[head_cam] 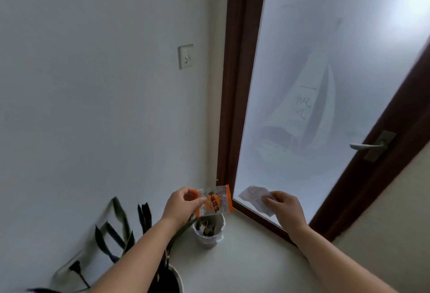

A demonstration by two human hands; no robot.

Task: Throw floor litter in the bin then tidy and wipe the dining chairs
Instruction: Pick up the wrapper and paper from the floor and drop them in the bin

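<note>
Our left hand (pixel 180 204) pinches an orange snack wrapper (pixel 214 200) directly above the small bin (pixel 210 231) by the door frame; our right hand (pixel 282 204) grips crumpled paper (pixel 253 197) beside it. Litter disposal stage: next, release both over the opening.

Soft daylight through frosted door glass (pixel 325 83); plant leaves (pixel 116 230) motion-blurred; wide-angle edge bending.
</note>
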